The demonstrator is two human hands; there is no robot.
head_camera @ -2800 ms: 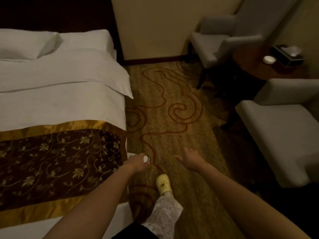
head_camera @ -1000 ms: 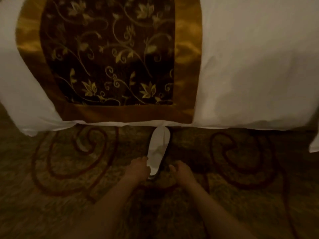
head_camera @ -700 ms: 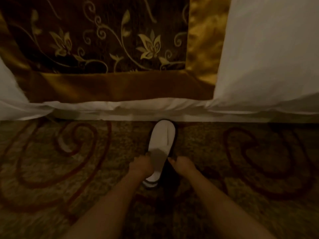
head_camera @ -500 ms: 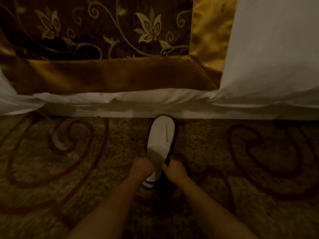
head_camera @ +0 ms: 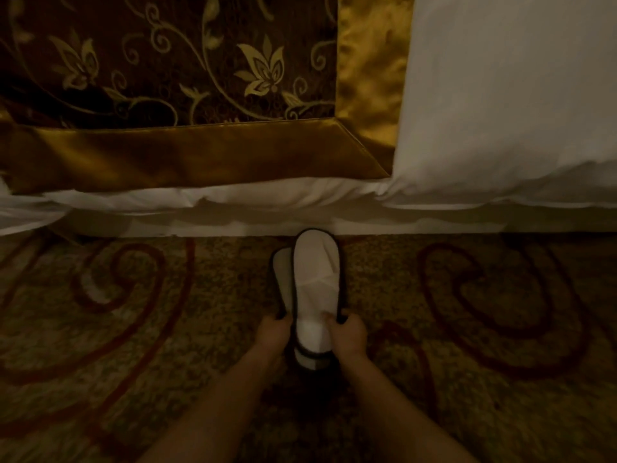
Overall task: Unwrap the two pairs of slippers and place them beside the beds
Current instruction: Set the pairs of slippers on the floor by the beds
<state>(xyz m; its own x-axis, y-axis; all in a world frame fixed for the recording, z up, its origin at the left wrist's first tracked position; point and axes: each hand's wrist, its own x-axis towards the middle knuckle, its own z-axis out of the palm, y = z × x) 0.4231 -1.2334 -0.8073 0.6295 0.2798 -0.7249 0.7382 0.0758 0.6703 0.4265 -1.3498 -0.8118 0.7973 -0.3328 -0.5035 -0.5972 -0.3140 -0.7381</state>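
Head view: both bare forearms came up from the bottom edge, side by side, wrists low over the carpet (head_camera: 133, 329). The left hand (head_camera: 273, 336) was curled, fingers hooked on the left rim of the lower slipper (head_camera: 283, 279). The right hand (head_camera: 349, 335) gripped the top slipper (head_camera: 317, 279), thumb on its white upper, fingers wrapped round the right rim. Both hands sat at the heel half, one on each side. The two white, dark-trimmed slippers lay stacked, the lower one peeking out on the left. Their long axes ran straight away from the person, toes toward the bed (head_camera: 500, 111), heels nearest the wrists. The top toe lay right at the bed's lower edge, below the gold border of the bed runner (head_camera: 167, 61).
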